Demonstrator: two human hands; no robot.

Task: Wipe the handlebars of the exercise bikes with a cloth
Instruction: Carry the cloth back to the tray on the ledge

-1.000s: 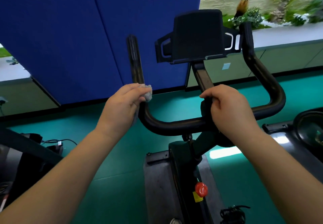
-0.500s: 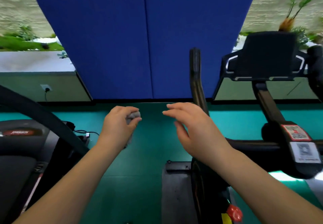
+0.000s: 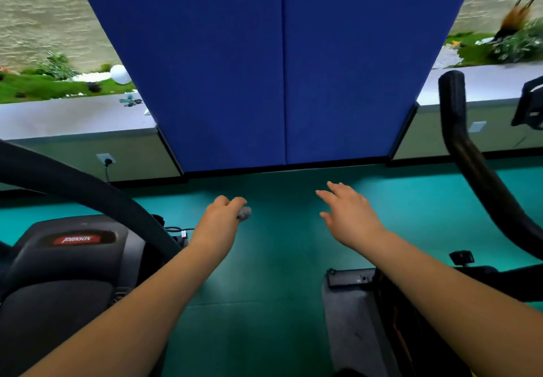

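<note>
from the head camera, both forearms reach forward over the teal floor (image 3: pixel 273 259). the left hand (image 3: pixel 219 221) is curled into a loose fist around a small grey cloth (image 3: pixel 244 213); only a crumpled tuft of it pokes out past the fingertips on the thumb side, the rest hidden inside the grip. the right hand (image 3: pixel 349 215) holds nothing, its fingers spread and nearly straight, palm down, hanging in the air above the floor. the exercise bike handlebar (image 3: pixel 467 153), a black curved tube, rises at the right edge of the view, well apart from both hands and clear of the cloth; the right hand is the nearer of the two to it. part of a black holder (image 3: pixel 530 106) shows at the far right edge. at lower left stands a dark machine with a red johnson badge (image 3: pixel 77 239) and a thick black curved bar (image 3: pixel 88 188) sweeping across it, near the left forearm. a blue padded panel (image 3: pixel 279 62) stands straight ahead, with planted beds (image 3: pixel 44 82) beyond on either side.
</note>
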